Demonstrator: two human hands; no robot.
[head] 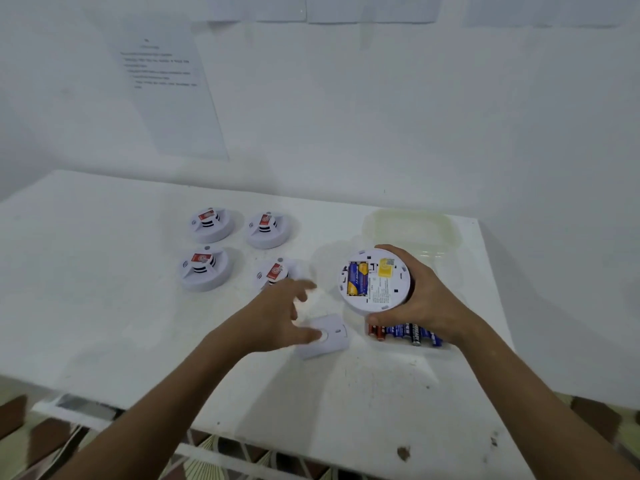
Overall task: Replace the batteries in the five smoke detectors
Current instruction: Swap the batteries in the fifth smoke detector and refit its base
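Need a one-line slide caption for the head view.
Right hand grips an upturned smoke detector with batteries exposed; left hand hovers over the removed cover.

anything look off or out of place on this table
Nothing looks broken or spilled. The right hand holds one smoke detector back side up, batteries exposed; its cover lies loose on the table under the left hand. Loose batteries lie beneath the held detector. That fits a battery swap.
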